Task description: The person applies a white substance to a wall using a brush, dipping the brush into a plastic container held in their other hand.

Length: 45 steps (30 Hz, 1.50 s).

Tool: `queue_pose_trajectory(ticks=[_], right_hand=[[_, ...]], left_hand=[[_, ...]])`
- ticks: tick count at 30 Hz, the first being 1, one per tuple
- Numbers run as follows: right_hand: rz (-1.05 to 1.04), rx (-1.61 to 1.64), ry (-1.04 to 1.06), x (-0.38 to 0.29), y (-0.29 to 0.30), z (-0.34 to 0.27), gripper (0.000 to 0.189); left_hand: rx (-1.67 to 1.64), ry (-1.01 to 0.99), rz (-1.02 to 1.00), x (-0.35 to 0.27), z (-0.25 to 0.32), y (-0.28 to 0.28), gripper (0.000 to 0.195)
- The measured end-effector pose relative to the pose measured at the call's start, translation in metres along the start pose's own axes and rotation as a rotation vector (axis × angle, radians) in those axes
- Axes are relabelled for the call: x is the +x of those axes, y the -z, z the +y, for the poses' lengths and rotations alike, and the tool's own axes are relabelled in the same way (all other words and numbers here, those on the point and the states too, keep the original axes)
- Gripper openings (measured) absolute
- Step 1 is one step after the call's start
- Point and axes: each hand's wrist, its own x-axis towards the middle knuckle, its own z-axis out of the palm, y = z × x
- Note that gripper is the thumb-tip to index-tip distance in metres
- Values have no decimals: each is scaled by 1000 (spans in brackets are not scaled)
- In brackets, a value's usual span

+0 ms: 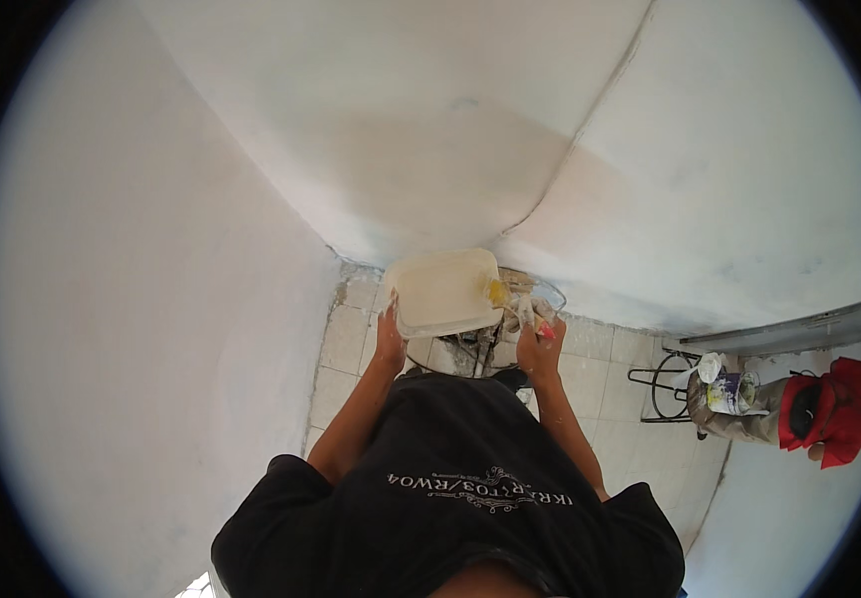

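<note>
My left hand (391,336) grips the left side of a pale, rectangular plastic tub (442,291) held in front of my waist. Its inside looks coated with a cream-white substance. In my right hand (539,340), whose fingers are smeared white, is a paintbrush (499,293) with a yellowish head and a red handle end. The brush head lies over the tub's right rim; whether it touches the rim I cannot tell. Partly hidden beneath the tub is a stained stand or stool (468,355).
Patchy white walls (430,149) meet in a corner ahead, with a crack or cable (572,149) running along one. Pale floor tiles (587,366) lie below. At right are a black metal stool frame (668,385), a paint-splashed bucket (731,392) and a person in red (826,411).
</note>
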Motion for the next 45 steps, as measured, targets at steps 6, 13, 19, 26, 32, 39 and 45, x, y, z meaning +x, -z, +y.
queue_pose_trajectory(ticks=[6, 13, 19, 26, 32, 39, 45], right_hand=[[-113, 13, -59, 3, -3, 6, 7], [-52, -47, 53, 19, -17, 0, 7], [99, 102, -76, 3, -10, -14, 9], [179, 73, -124, -2, -8, -6, 10], [166, -9, -65, -10, 1, 29, 9], [113, -18, 19, -5, -7, 41, 10], [350, 208, 1, 19, 8, 70, 18]], left_hand=[[19, 10, 70, -9, 9, -18, 47], [177, -35, -5, 6, -3, -3, 47], [26, 54, 46, -5, 6, -15, 49], [15, 42, 18, 8, -9, 1, 48], [74, -10, -2, 25, -24, 27, 47], [-18, 19, 14, 21, -26, 37, 48], [-48, 54, 14, 19, -14, 21, 49]])
